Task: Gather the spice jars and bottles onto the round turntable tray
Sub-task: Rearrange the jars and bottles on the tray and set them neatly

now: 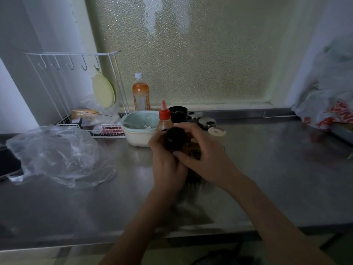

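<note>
A dark jar with a black lid (174, 139) is held above the steel counter (267, 169) by both hands. My left hand (168, 165) wraps it from the left and below. My right hand (200, 152) closes over it from the right. Just behind stand a red-capped sauce bottle (164, 117), a black cup-shaped jar (178, 113), two metal-lidded jars (207, 122) and a beige-lidded shaker (216, 132). A tall orange drink bottle (141, 92) stands by the frosted window. The round turntable tray is not visible; my hands hide the counter beneath them.
A pale green bowl (139, 129) sits left of the jars. A white wire rack (80, 88) with hooks and a hanging lid stands at the back left. A crumpled clear plastic bag (57, 155) lies at left. A white and red bag (332, 111) sits at right.
</note>
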`<control>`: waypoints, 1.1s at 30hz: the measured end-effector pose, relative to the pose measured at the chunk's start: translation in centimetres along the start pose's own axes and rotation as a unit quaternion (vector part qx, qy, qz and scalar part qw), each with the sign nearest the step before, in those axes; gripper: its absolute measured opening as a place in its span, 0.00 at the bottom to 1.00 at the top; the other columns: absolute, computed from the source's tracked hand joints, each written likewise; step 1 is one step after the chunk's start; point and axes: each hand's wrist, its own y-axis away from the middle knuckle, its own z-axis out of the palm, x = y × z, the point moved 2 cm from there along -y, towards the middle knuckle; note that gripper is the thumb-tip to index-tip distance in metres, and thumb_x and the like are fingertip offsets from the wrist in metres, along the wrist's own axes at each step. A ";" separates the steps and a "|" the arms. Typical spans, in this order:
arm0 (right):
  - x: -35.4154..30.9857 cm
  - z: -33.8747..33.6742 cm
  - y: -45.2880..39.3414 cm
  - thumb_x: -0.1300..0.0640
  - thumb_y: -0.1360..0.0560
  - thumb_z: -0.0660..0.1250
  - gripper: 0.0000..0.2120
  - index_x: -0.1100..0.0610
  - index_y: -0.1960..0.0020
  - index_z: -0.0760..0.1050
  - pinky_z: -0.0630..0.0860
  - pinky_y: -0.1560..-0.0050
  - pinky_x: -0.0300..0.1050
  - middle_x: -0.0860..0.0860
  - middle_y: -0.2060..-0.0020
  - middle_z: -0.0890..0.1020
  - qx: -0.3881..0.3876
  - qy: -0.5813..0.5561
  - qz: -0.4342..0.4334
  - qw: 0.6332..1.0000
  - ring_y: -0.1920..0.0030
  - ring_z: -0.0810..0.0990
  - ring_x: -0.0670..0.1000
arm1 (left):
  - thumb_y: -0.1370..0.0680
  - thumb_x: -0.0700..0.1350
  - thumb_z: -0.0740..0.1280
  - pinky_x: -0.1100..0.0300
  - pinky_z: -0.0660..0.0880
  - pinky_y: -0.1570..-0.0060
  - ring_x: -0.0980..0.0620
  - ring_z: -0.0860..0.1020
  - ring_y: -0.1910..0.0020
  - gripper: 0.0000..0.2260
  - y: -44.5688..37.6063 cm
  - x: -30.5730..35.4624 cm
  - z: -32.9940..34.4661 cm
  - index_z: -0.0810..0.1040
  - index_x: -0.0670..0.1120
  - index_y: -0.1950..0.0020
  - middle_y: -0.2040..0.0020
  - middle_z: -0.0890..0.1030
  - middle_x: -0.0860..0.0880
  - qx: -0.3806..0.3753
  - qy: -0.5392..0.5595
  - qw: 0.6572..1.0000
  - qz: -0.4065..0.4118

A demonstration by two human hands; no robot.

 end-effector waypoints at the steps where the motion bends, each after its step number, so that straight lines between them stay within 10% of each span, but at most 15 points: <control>1: 0.0 -0.4 -0.2 0.52 0.30 0.70 0.23 0.48 0.37 0.68 0.72 0.40 0.40 0.44 0.46 0.80 0.009 -0.017 -0.007 1.000 0.44 0.77 0.41 | 0.28 0.41 0.64 0.56 0.75 0.47 0.46 0.76 0.46 0.22 -0.3 0.4 0.2 0.59 0.50 0.39 0.43 0.70 0.43 -0.017 -0.003 1.000 0.012; 9: 0.9 -7.3 -3.6 0.52 0.34 0.73 0.19 0.49 0.49 0.68 0.74 0.56 0.29 0.38 0.57 0.77 0.255 -0.047 0.026 0.965 0.58 0.78 0.34 | 0.31 0.48 0.61 0.53 0.67 0.48 0.49 0.67 0.48 0.22 -1.9 -1.5 -1.3 0.69 0.38 0.41 0.47 0.71 0.45 -0.034 -0.156 0.987 0.012; 16: 4.3 -7.3 -6.1 0.51 0.32 0.72 0.20 0.56 0.47 0.68 0.71 0.65 0.32 0.53 0.52 0.79 0.108 0.103 0.138 0.979 0.58 0.80 0.50 | 0.29 0.38 0.67 0.48 0.75 0.58 0.43 0.77 0.57 0.12 -0.9 -5.6 -1.7 0.66 0.46 0.51 0.60 0.76 0.50 -0.098 -0.129 0.964 -0.213; 33: 3.4 -7.2 -10.4 0.50 0.36 0.72 0.20 0.52 0.45 0.75 0.66 0.63 0.41 0.52 0.53 0.77 -0.038 0.217 0.152 0.964 0.55 0.75 0.52 | 0.32 0.55 0.69 0.55 0.64 0.52 0.46 0.74 0.49 0.16 -0.3 -6.4 -1.5 0.75 0.47 0.51 0.54 0.78 0.48 -0.184 -0.266 0.938 -0.128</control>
